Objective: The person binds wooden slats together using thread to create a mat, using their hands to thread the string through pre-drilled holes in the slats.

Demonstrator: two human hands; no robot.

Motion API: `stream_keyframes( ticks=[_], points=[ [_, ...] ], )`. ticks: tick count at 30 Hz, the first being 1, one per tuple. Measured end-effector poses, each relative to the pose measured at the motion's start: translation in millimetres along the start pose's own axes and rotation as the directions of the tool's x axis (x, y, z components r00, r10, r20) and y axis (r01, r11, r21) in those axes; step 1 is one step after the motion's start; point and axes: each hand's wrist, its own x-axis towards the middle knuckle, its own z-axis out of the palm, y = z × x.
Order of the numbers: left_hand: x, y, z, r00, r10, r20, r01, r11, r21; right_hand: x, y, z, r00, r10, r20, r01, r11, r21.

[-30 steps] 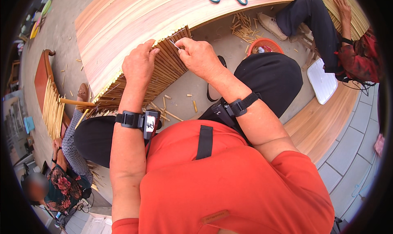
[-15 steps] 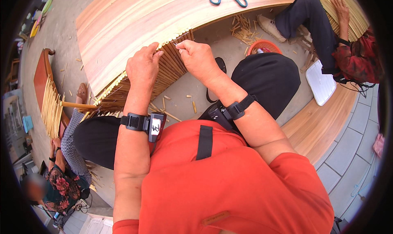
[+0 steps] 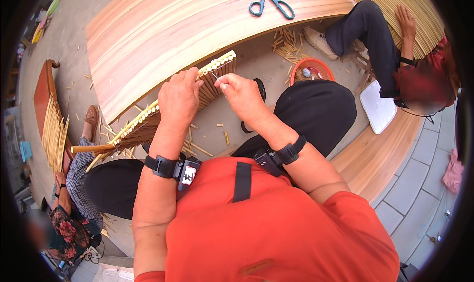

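Observation:
A mat of reed sticks (image 3: pixel 133 132) slants across my lap, its row of pale cut ends facing up. My left hand (image 3: pixel 177 98) is closed over the mat's upper edge, thumb and fingers pinching it near the far end. Right beside that, my right hand (image 3: pixel 241 95) is pinched on a thin pale strand, which runs to the reed ends; whether it is thread or a needle I cannot tell. A pair of scissors (image 3: pixel 267 3) with dark green handles lies on the wooden tabletop (image 3: pixel 163 40) beyond my hands.
An orange basket (image 3: pixel 312 63) stands on the floor by my right knee, near scattered cut reed pieces (image 3: pixel 289 44). One person sits at the right with a hand on a reed mat (image 3: pixel 414 15); another sits at the left by a bundle of reeds (image 3: pixel 52 134). A white tray (image 3: pixel 377 106) lies at right.
The mat has come away from the tabletop edge toward me, tilting, with both hands lower. My right hand stays pinched on the strand. The view has shifted slightly.

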Motion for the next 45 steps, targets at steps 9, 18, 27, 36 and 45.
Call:
stream_keyframes(
  ticks=[9, 18, 27, 36, 45],
  points=[
    [3.7, -10.6, 8.0, 0.997, -0.005, -0.076, 0.003, 1.000, -0.021, 8.8, -1.0, 19.2, 0.992, -0.079, -0.093, 0.077, 0.997, -0.023],
    [5.8, -13.0, 1.9, 0.999, -0.040, -0.023, 0.038, 0.995, -0.095, 17.9, -6.6, 23.9, 0.987, -0.088, -0.131, 0.083, 0.996, -0.043],
    [8.5, -17.4, -0.6, 0.992, -0.103, 0.073, 0.110, 0.989, -0.099, 23.1, -2.5, 27.7, 0.987, -0.096, -0.128, 0.091, 0.995, -0.042],
    [9.6, -17.0, -0.5, 0.993, -0.113, 0.021, 0.114, 0.990, -0.078, 30.6, -3.3, 27.7, 0.991, -0.097, -0.088, 0.088, 0.991, -0.100],
    [8.0, -15.2, -5.1, 0.986, -0.130, 0.103, 0.141, 0.985, -0.098, 32.2, -3.8, 36.9, 0.979, -0.123, -0.161, 0.090, 0.976, -0.199]
  ],
)
